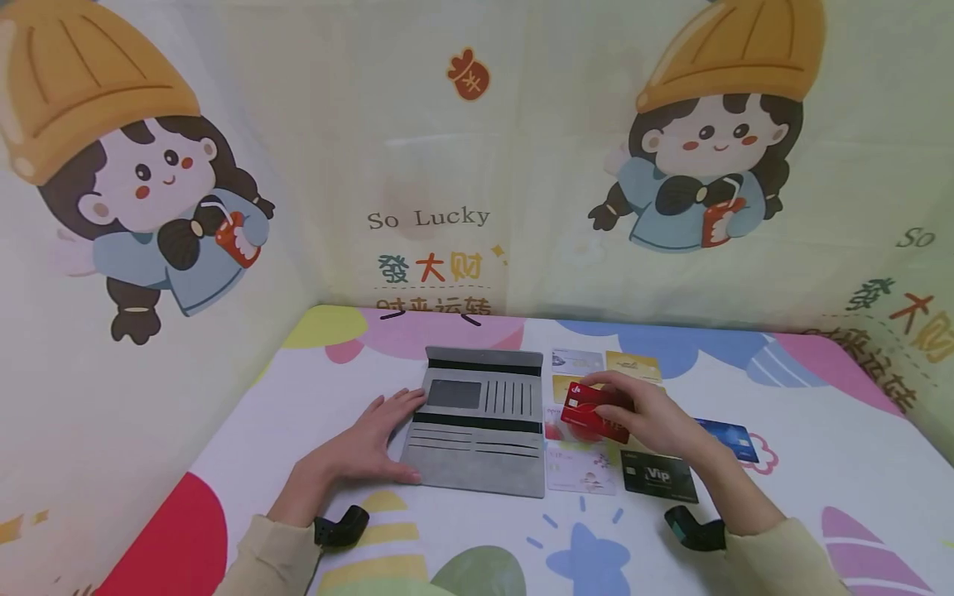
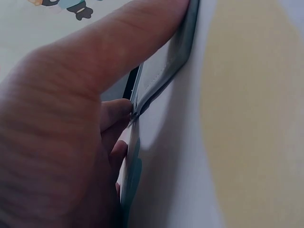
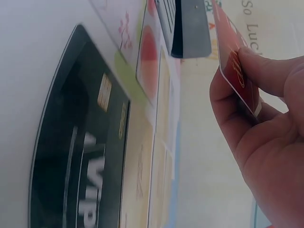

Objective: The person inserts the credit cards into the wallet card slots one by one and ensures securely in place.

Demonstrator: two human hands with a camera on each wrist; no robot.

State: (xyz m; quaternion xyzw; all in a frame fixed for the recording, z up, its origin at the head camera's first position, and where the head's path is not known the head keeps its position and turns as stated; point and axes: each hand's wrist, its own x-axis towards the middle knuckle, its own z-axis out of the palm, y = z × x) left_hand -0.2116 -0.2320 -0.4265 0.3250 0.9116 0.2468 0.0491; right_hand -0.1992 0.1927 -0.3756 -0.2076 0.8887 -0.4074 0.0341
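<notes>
A grey wallet (image 1: 462,476) lies unfolded on the table, its card slots and a dark window pocket facing up. My left hand (image 1: 361,447) rests at the wallet's left side, with the thumb by the lower corner and the fingers by the upper part. In the left wrist view the thumb (image 2: 128,40) touches the wallet's edge. Between thumb and fingers, my right hand (image 1: 656,414) pinches a red bank card (image 1: 581,407), raised over other cards just right of the wallet. The right wrist view shows this red card (image 3: 232,66) tilted, apart from the table.
Several cards lie right of the wallet: a silvery card (image 1: 576,361), a gold card (image 1: 633,364), a pale flowered card (image 1: 581,470) and a black Vip card (image 1: 659,478). A blue card (image 1: 730,439) sits farther right, partly behind my right arm. A patterned cloth wall (image 1: 551,265) stands behind the table.
</notes>
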